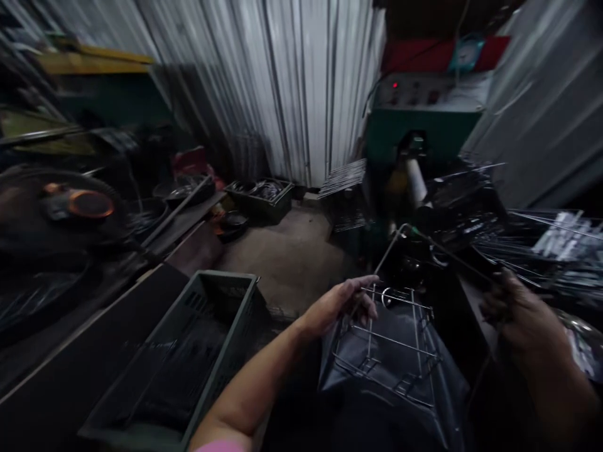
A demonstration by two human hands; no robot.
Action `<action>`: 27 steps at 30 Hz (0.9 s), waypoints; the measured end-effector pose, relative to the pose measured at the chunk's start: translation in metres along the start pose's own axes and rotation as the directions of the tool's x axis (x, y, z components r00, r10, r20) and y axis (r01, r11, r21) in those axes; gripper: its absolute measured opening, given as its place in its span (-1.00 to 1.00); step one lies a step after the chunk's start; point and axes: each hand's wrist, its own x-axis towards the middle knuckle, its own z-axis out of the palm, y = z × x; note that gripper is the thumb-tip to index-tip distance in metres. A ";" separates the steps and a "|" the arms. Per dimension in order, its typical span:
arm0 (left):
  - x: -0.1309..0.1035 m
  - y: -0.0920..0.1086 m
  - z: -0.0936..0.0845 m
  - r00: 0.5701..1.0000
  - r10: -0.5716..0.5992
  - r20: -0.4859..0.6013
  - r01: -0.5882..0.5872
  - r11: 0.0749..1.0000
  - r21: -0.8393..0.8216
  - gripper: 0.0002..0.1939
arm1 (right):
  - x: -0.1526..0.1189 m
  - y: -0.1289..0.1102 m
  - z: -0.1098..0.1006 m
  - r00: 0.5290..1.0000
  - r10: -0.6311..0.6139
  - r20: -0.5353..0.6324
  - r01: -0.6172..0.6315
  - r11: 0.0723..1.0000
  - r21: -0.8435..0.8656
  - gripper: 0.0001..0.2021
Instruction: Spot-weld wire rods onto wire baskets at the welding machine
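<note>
My left hand [351, 302] is closed on the upper left side of a wire rack [393, 339], a small open frame of thin metal rods. The rack rests over a dark grey cloth [377, 370] on my lap. A thin bent wire rod [443, 248] rises near my left fingertips and runs down toward my right hand [522, 314]. That hand is raised at the right and blurred, its fingers closed at the rod's end. A small ring [387, 297] shows at the rack's back edge.
A green plastic crate [221, 333] stands at my left beside a dark bench. Ahead is a green machine [424, 125] with a lit red lamp. Metal wire pieces [565, 238] are heaped at the right. A crate of parts [261, 198] sits by the corrugated wall. A fan [75, 201] is at far left.
</note>
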 end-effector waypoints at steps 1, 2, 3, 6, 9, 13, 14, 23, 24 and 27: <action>0.010 -0.005 0.010 0.999 -0.034 -0.010 0.034 0.999 -0.038 -0.32 | 0.001 0.004 -0.005 0.998 0.060 -0.006 -0.059 0.997 0.047 -0.73; 0.018 -0.011 0.016 0.997 -0.061 -0.047 0.057 0.996 -0.068 -0.39 | 0.002 0.009 -0.010 0.993 0.116 -0.002 -0.115 0.988 0.099 -0.74; 0.025 -0.017 0.021 0.991 -0.076 -0.109 0.066 0.993 -0.093 -0.46 | 0.004 0.014 -0.015 0.987 0.159 0.009 -0.159 0.977 0.145 -0.77; 0.040 -0.038 0.023 0.955 -0.102 -0.279 0.061 0.986 -0.153 -0.52 | 0.007 0.029 -0.029 0.980 0.198 0.011 -0.196 0.961 0.196 -0.74; 0.050 -0.053 0.017 0.929 -0.116 -0.352 0.070 0.987 -0.143 -0.45 | 0.001 0.041 -0.036 0.980 0.200 -0.013 -0.198 0.974 0.109 -0.65; 0.056 -0.061 0.003 0.891 -0.069 -0.448 0.059 0.998 -0.037 -0.44 | -0.013 0.056 -0.036 0.962 0.252 0.104 -0.244 0.966 -0.087 -0.53; 0.057 -0.064 -0.002 0.881 -0.067 -0.468 0.078 0.997 0.005 -0.44 | -0.016 0.061 -0.036 0.957 0.262 0.127 -0.244 0.959 -0.142 -0.51; 0.041 -0.129 -0.053 0.815 -0.194 -0.545 0.333 0.928 0.168 -0.49 | -0.022 0.121 -0.043 0.986 0.094 0.140 -0.010 0.860 -0.510 -0.53; 0.037 -0.136 -0.055 0.821 -0.197 -0.535 0.341 0.922 0.184 -0.49 | -0.022 0.128 -0.045 0.984 0.096 0.152 -0.002 0.852 -0.524 -0.53; 0.030 -0.147 -0.059 0.813 -0.224 -0.538 0.418 0.868 0.270 -0.48 | -0.019 0.149 -0.050 0.979 0.089 0.182 0.029 0.827 -0.562 -0.51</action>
